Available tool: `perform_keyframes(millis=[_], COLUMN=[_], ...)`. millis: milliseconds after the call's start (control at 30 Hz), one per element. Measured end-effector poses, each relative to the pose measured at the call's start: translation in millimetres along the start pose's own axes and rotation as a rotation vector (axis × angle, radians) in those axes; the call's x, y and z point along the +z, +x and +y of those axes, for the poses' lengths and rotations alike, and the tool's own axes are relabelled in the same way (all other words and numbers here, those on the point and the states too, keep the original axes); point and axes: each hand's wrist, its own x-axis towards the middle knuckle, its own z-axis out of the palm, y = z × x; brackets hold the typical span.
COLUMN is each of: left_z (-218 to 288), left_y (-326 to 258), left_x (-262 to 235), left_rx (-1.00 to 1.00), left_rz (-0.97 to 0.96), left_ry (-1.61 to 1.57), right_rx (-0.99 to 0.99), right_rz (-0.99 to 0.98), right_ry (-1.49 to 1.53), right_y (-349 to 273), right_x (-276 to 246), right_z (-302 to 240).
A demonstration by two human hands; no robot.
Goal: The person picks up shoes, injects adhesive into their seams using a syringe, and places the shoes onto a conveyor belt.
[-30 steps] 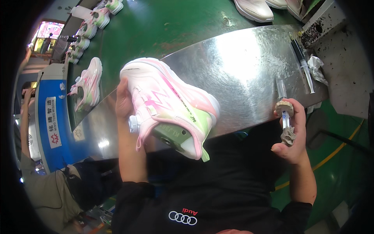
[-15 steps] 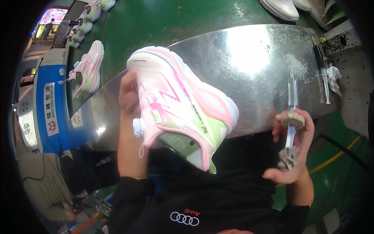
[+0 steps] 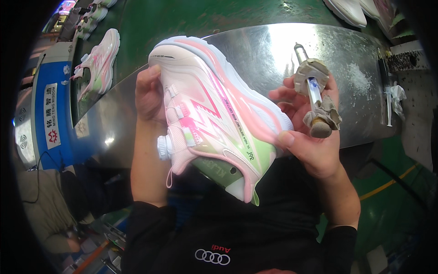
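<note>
A pink, white and pale green sneaker (image 3: 214, 114) with a round dial fastener is held up in front of me, tilted with its white sole toward the metal table. My left hand (image 3: 148, 93) grips it from the far side, near the tongue. My right hand (image 3: 310, 132) holds a tape-wrapped syringe-like glue applicator (image 3: 314, 93), tip pointing up and away, while its thumb presses the heel side of the sneaker.
A shiny curved metal work surface (image 3: 269, 50) lies behind the shoe. A second applicator (image 3: 385, 91) and a crumpled wrap lie at its right end. Another pink sneaker (image 3: 98, 61) sits at the left on a green belt (image 3: 191, 16), beside a blue machine panel (image 3: 50, 114).
The sneaker has come closer and higher in view. My right hand rose from the lower right with the applicator and now touches the shoe's heel side.
</note>
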Motion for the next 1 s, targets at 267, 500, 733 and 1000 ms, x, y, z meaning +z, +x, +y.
perform_keyframes(millis=[267,500,733,1000], left_z=[2,2,0,-2], left_y=[2,5,6,7], left_x=[-24,-23,-18,-19], left_rx=[-0.008,-0.017,-0.043,-0.055], left_rz=[-0.141,-0.134,-0.211,-0.185], left_ry=[-0.145,-0.127,-0.166,-0.121], right_rx=[0.095,0.163,0.141,0.121], right_rz=[-0.093,-0.095,-0.107,-0.124], right_ry=[0.07,0.092,0.127,0.122], right_y=[2,3,3,5], right_x=[6,4,3,0], right_z=[3,0,3,7])
